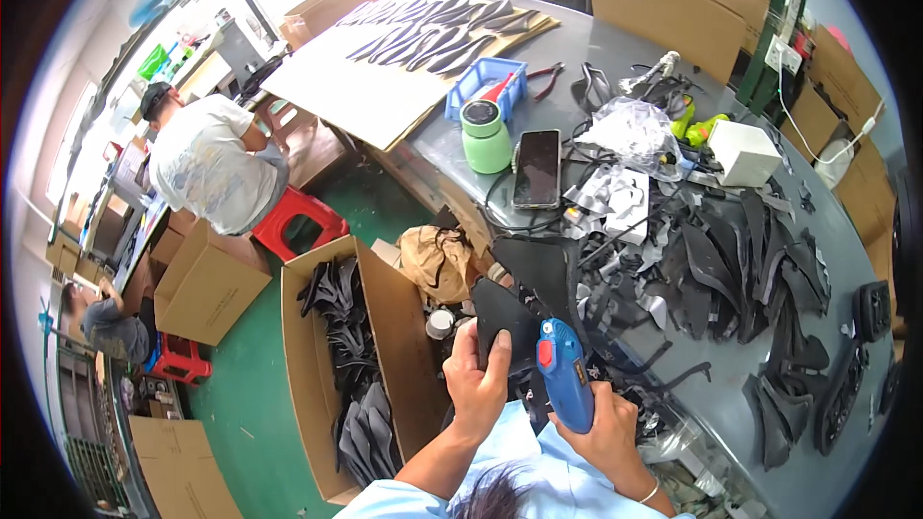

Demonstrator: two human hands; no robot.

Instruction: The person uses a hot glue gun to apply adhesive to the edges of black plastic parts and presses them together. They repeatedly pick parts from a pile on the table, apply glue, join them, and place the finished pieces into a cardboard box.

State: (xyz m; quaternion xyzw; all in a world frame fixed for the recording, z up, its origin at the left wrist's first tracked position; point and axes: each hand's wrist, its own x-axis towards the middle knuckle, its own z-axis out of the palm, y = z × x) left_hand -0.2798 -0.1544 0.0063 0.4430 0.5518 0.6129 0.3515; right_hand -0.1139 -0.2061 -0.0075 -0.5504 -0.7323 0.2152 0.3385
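Note:
My left hand (479, 380) pinches a dark, flat, rounded piece (505, 322) between thumb and fingers, just above my lap. My right hand (606, 428) grips a blue handheld power tool (565, 380) with a red button. The tool's front end sits against or very near the right side of the dark piece; I cannot make out its tip. Another black panel (543, 279) lies behind the held piece at the table edge. To the right, a heap of black curved pieces (716, 264) is mixed with grey and white scraps.
An open carton (423, 375) of black pieces stands at my left. The grey table (673, 365) bears a phone (536, 168), a green jar (486, 139), a blue basket (519, 86), pliers (548, 82) and a white box (742, 154). Two people sit on red stools (300, 221) at the left.

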